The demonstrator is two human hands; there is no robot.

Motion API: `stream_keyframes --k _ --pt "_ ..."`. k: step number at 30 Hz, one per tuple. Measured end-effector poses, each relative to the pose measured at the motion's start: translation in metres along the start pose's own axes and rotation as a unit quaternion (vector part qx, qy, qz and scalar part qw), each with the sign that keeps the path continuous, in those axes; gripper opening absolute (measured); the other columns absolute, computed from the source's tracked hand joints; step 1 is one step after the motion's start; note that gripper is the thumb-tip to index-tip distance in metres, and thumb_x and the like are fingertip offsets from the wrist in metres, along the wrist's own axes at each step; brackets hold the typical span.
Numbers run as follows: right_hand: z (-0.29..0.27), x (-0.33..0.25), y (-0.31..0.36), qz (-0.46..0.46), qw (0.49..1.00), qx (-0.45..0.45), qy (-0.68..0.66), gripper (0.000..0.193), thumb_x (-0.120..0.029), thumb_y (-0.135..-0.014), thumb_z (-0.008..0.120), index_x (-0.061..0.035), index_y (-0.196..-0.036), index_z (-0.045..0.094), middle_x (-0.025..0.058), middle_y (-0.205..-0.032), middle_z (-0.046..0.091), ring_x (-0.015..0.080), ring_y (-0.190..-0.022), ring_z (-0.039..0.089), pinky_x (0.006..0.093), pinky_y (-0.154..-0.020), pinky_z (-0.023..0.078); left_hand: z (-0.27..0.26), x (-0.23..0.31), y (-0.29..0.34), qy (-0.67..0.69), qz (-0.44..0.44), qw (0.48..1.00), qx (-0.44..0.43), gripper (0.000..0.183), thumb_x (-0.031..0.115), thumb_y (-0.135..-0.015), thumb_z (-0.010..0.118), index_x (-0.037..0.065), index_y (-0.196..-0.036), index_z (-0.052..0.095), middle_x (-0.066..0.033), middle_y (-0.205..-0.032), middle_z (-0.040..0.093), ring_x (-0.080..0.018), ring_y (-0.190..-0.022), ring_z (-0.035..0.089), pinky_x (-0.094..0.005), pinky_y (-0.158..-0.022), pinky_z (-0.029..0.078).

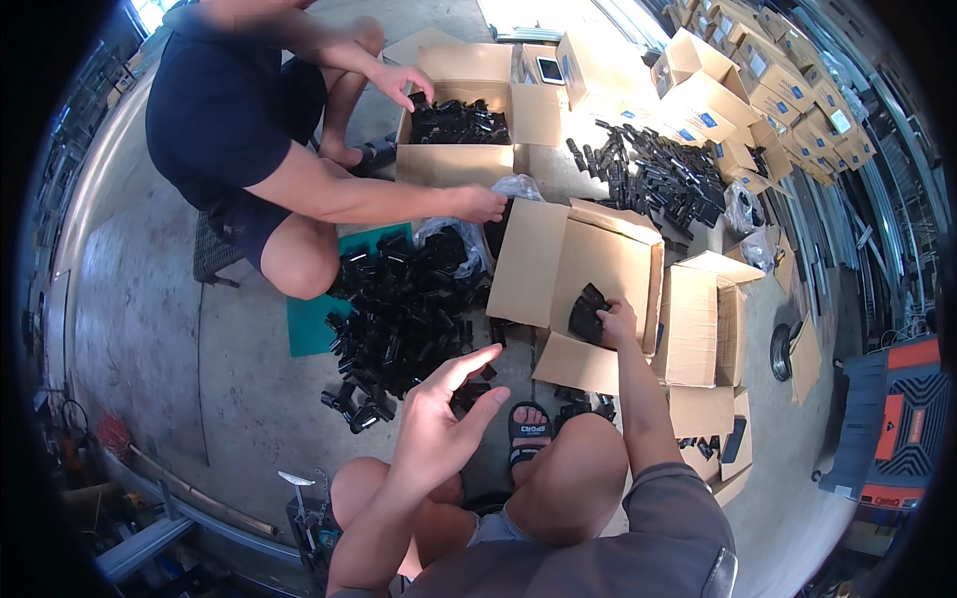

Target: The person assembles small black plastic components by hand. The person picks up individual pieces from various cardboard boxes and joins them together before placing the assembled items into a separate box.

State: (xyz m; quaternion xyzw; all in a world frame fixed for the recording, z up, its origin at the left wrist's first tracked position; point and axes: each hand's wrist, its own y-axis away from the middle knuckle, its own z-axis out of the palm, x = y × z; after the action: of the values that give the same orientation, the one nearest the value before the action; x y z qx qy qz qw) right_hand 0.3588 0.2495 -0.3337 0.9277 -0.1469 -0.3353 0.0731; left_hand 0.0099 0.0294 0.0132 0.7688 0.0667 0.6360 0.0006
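My right hand (618, 324) reaches into an open cardboard box (616, 261), its fingers closed on a small bunch of black plastic parts (589, 314) near the box's near wall. Raised in front of my knees, my left hand (446, 419) is empty, with thumb and fingers stretched apart. Beyond it, a large heap of black plastic parts (399, 314) lies on the floor, partly over a green mat (307, 324). The exact kind of these parts is too small to make out.
A co-worker (224, 140) squats at the left, one hand over a second box (454, 164) of black parts. Another pile of black parts (658, 174) lies at the far right. An open carton (690, 324) stands beside my box; an orange-grey case (897, 424) sits at right.
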Motion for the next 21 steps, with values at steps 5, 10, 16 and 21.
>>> stream_keyframes --k 5,10,16,21 --pt "-0.020 -0.004 0.007 -0.035 0.998 0.047 -0.011 0.029 -0.016 -0.077 0.078 -0.0071 -0.103 0.067 0.0084 -0.082 0.071 0.0200 -0.076 0.069 0.0345 -0.072 0.055 0.008 0.003 -0.006 0.007 0.001 1.000 -0.011 0.042 0.003 -0.088 0.070 -0.001 -0.129 0.060 -0.0152 -0.127 0.065 -0.0235 -0.119 0.062 -0.0357 -0.104 0.046" --pt "-0.074 -0.068 0.028 -0.121 0.989 0.076 -0.035 0.018 -0.009 -0.083 0.073 -0.0049 -0.098 0.065 0.0043 -0.075 0.065 0.0138 -0.070 0.063 0.0289 -0.067 0.051 0.011 0.002 -0.005 0.006 0.005 1.000 -0.010 0.041 0.007 -0.091 0.068 0.000 -0.131 0.059 -0.0146 -0.126 0.065 -0.0237 -0.118 0.062 -0.0351 -0.102 0.047" --pt "-0.139 -0.189 0.115 -0.338 0.922 -0.029 -0.188 0.012 -0.004 -0.085 0.072 -0.0053 -0.094 0.064 0.0025 -0.077 0.063 0.0093 -0.070 0.061 0.0245 -0.068 0.051 0.029 -0.016 -0.008 0.193 -0.101 0.976 -0.006 0.047 0.028 -0.100 0.059 -0.003 -0.134 0.054 -0.0186 -0.123 0.064 -0.0241 -0.113 0.064 -0.0351 -0.096 0.052" --pt "-0.186 -0.281 0.211 -0.468 0.874 -0.115 -0.062 0.011 -0.001 -0.084 0.068 -0.0038 -0.095 0.066 0.0098 -0.086 0.067 0.0207 -0.076 0.068 0.0302 -0.064 0.054 0.024 -0.008 -0.010 0.386 -0.213 0.881 -0.171 0.054 0.045 -0.100 0.057 -0.003 -0.125 0.059 -0.0176 -0.119 0.065 -0.0224 -0.104 0.067 -0.0330 -0.089 0.055"
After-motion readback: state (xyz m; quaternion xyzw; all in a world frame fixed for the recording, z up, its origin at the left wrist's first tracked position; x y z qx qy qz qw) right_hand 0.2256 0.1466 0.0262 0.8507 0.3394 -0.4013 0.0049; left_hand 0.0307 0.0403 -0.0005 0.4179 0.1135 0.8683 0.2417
